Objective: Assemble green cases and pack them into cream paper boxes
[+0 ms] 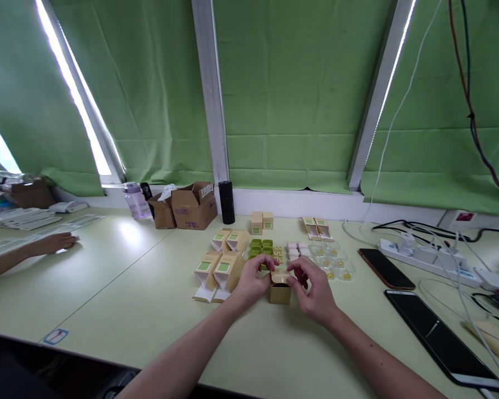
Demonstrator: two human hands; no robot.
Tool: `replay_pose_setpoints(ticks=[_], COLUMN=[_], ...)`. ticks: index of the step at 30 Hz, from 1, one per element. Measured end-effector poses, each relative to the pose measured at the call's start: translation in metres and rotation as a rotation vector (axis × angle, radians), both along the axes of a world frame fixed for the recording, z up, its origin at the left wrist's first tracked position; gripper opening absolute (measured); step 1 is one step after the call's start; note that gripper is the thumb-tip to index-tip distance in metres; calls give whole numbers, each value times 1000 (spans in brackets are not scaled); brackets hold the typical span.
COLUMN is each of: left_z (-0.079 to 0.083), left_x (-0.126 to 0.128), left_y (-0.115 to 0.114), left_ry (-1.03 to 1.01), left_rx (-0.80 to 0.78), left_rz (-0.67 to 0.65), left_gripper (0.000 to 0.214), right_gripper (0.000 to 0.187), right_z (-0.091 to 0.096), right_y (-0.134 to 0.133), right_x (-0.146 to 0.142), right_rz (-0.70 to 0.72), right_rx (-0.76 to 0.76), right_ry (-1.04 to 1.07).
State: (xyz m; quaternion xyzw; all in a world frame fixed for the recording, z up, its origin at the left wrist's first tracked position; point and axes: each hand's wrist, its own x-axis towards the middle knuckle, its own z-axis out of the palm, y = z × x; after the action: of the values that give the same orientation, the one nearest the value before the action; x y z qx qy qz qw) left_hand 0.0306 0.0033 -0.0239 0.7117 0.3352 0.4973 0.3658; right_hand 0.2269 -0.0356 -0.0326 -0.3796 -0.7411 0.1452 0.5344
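A small tan cardboard box [280, 290] stands on the pale green table [149, 288] in front of me. My left hand [251, 281] grips its left side with the fingers curled over the top flap. My right hand [314, 289] pinches the flap from the right. To the left of the box lie open tan cartons with green labels [216, 274]. Behind it sit green trays [261, 247], small pink blocks [296, 250] and clear blister shells with yellow pieces [335, 261]. Two closed small boxes [261, 221] stand farther back.
Another person's hand [54, 243] rests on the table at far left. Brown cartons [191, 206], a bottle [136, 200] and a black cylinder [227, 201] line the window sill. Two phones [386, 268] and a power strip [424, 254] with cables lie to the right.
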Motion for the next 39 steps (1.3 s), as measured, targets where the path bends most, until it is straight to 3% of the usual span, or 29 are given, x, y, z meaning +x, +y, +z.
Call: replay_pose_setpoints(ticks=[7,13,19,39], left_z=[5,18,23,19], left_x=[-3,-11,-18,-20], left_y=[-5,-14,-15,-14], left_ry=[23,196,375,455], left_rx=[52,376,594,592], left_rz=[6,136,60,25], left_gripper=[17,13,8,11], right_gripper=[9,8,8,13], right_z=[-4,-2,1,-1], right_y=[1,1,-2,0], right_x=[1,2,4,5], right_rz=[-30,-46,-80,-48], right_rx=[124,197,186,272], right_ry=[-117,-176,-245,-288])
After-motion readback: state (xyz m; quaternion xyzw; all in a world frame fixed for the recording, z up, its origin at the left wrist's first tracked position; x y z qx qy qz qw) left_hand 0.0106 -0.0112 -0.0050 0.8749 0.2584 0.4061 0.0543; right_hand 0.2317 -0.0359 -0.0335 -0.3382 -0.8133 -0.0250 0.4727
